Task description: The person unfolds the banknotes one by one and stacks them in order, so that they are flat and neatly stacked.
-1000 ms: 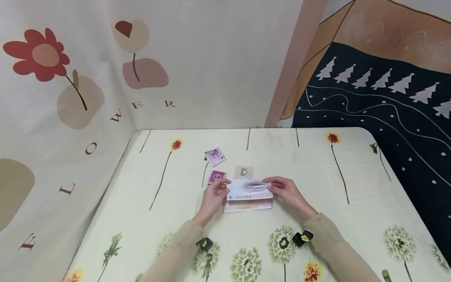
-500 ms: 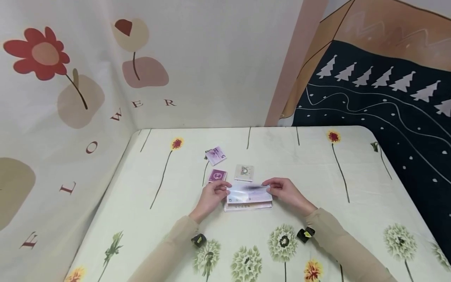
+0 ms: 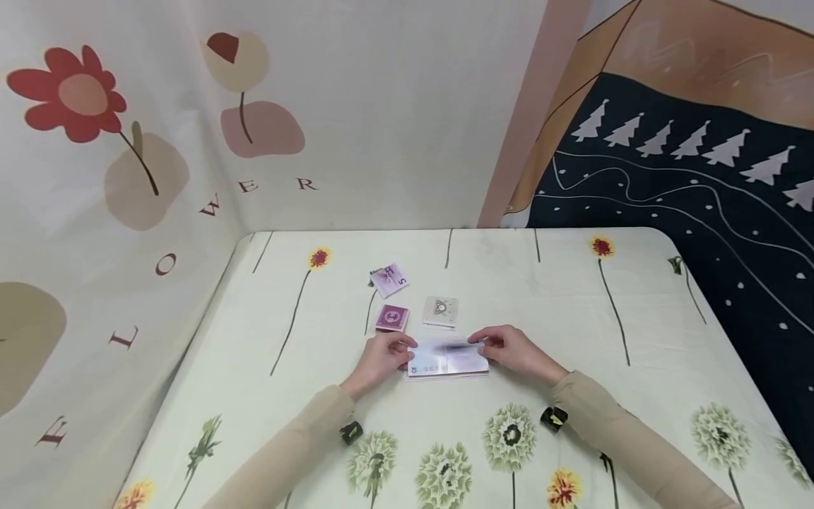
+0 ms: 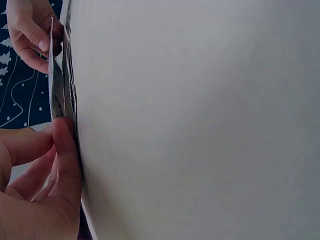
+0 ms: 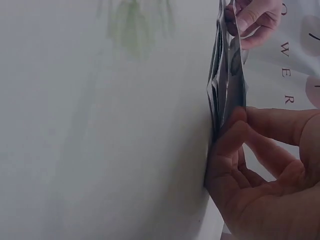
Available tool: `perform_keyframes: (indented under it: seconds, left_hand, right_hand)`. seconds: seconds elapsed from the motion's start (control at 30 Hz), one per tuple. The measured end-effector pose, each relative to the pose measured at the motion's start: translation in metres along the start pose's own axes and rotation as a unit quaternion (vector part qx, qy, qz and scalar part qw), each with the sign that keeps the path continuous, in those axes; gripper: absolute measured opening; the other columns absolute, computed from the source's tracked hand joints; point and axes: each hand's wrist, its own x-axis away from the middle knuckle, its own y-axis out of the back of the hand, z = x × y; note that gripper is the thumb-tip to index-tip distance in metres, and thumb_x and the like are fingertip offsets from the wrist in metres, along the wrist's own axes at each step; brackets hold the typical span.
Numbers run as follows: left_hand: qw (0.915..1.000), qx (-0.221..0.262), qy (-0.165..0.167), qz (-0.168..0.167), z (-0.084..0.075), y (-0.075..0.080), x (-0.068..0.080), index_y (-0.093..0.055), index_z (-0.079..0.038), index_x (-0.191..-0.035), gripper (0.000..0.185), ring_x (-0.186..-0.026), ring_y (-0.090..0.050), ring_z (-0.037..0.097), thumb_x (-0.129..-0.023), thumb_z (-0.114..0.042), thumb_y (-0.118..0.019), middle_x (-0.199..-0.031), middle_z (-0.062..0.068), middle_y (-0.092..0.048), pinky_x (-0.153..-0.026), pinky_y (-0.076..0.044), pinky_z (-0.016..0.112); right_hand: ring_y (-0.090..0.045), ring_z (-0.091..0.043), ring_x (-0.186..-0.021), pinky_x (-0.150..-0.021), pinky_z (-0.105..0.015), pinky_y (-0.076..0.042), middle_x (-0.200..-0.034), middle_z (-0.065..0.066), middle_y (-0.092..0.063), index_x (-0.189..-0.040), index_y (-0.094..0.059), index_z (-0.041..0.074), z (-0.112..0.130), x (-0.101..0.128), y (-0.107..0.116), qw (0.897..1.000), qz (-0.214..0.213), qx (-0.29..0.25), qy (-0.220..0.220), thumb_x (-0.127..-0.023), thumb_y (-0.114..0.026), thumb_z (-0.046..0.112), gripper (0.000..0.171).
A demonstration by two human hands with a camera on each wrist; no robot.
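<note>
A pale blue-lilac paper note (image 3: 445,358) with printed marks lies flat over a small stack of similar notes (image 3: 416,379) on the table. My left hand (image 3: 378,359) pinches its left end between thumb and fingers. At the opposite end, my right hand (image 3: 518,353) pinches the note in the same way. Seen edge-on in the left wrist view, the top note (image 4: 51,70) stands slightly apart from the sheets under it. The right wrist view also shows several thin layers of notes (image 5: 216,75) by the fingers. Most of the lower stack is hidden.
Beyond the hands lie a dark purple square (image 3: 392,318), a grey-beige square pad with a cartoon figure (image 3: 441,311), and a lilac piece marked 5 (image 3: 389,281). A flower-print cloth covers the table (image 3: 254,417). Printed curtains (image 3: 381,106) hang behind and at the left.
Both hands have lowered the note toward me, so it now covers nearly all of the stack. The cartoon square behind has come fully into sight.
</note>
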Motion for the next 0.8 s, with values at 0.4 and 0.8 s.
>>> perform_keyframes:
  seconds: [0.4, 0.8]
  left_hand:
    - [0.9975, -0.069, 0.016, 0.005, -0.009, -0.001, -0.003, -0.07, 0.005, -0.097, 0.014, -0.061, -0.066, 0.016, -0.083, 0.006, -0.068, -0.077, 0.012, -0.069, -0.057, -0.056, 0.024]
    - [0.9908, -0.134, 0.015, 0.009, -0.015, 0.004, -0.005, -0.073, -0.001, -0.095, 0.016, -0.068, -0.063, 0.012, -0.079, 0.001, -0.074, -0.08, 0.007, -0.07, -0.062, -0.053, 0.024]
  right_hand:
    - [-0.042, -0.01, -0.057, -0.055, -0.024, -0.036, -0.07, 0.003, -0.057, -0.108, -0.072, 0.003, 0.004, -0.002, -0.001, 0.999, 0.0, 0.036, -0.021, -0.088, -0.065, 0.005, 0.022]
    - [-0.03, -0.01, -0.051, -0.049, -0.022, -0.027, -0.057, 0.003, -0.047, -0.106, -0.076, 0.01, 0.005, -0.005, 0.003, 0.998, 0.015, 0.046, -0.049, -0.084, -0.069, 0.008, 0.023]
